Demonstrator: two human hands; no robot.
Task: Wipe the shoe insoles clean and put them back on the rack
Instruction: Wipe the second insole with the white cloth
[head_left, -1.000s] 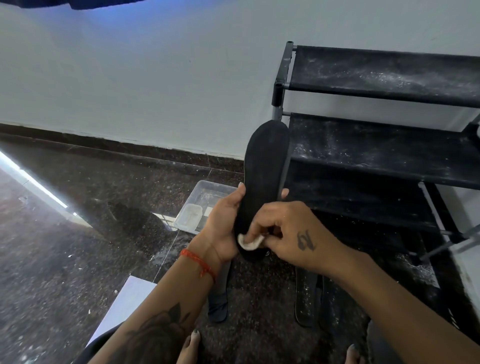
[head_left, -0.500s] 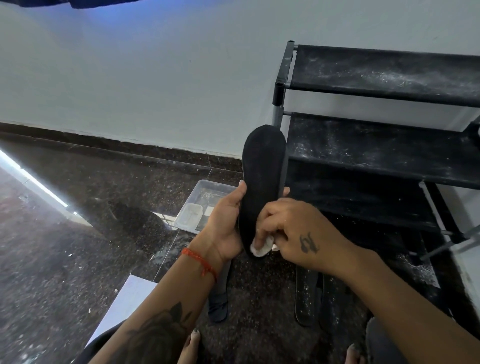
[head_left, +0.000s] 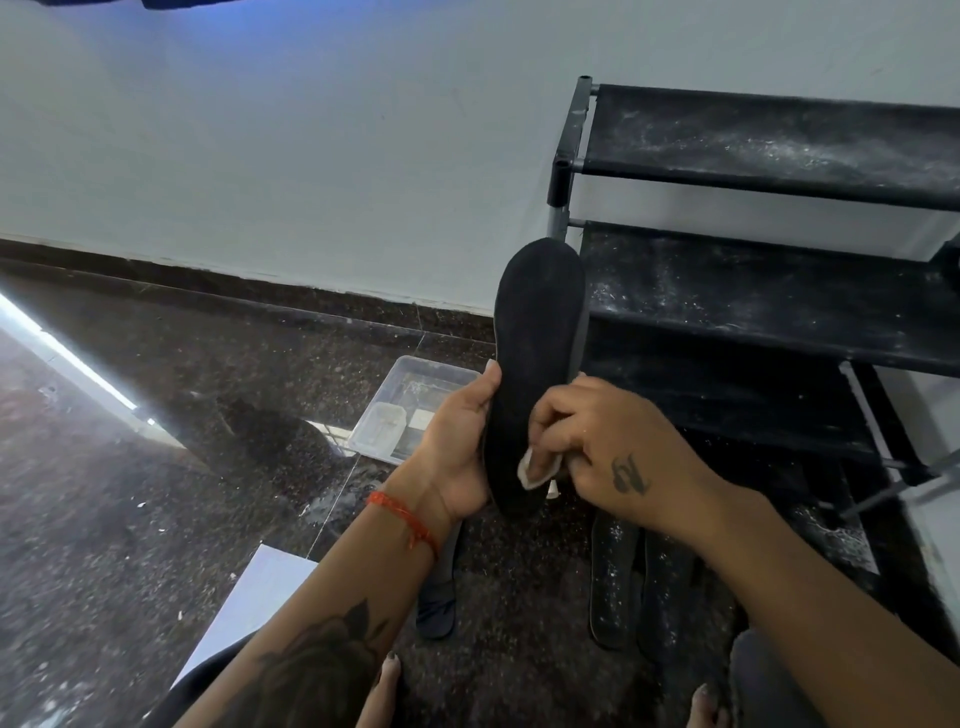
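Observation:
A black insole (head_left: 535, 343) stands upright in front of me, toe end up. My left hand (head_left: 457, 447) grips its lower left edge. My right hand (head_left: 602, 441) pinches a small white wipe (head_left: 532, 470) against the insole's lower right part. Two dusty black insoles (head_left: 613, 582) lie side by side on the floor below my right wrist. Another dark insole (head_left: 436, 597) lies on the floor under my left wrist, partly hidden. The black shoe rack (head_left: 769, 296) stands at the right against the wall, its shelves speckled with white dust.
A clear plastic tub (head_left: 410, 405) sits on the dark speckled floor left of my hands. A white sheet (head_left: 260, 592) lies at the lower left. My toes (head_left: 384, 686) show at the bottom edge. The pale wall rises behind.
My right hand has shifted the wipe from the insole's left edge across to its lower right part. The insole has stayed upright in my left hand.

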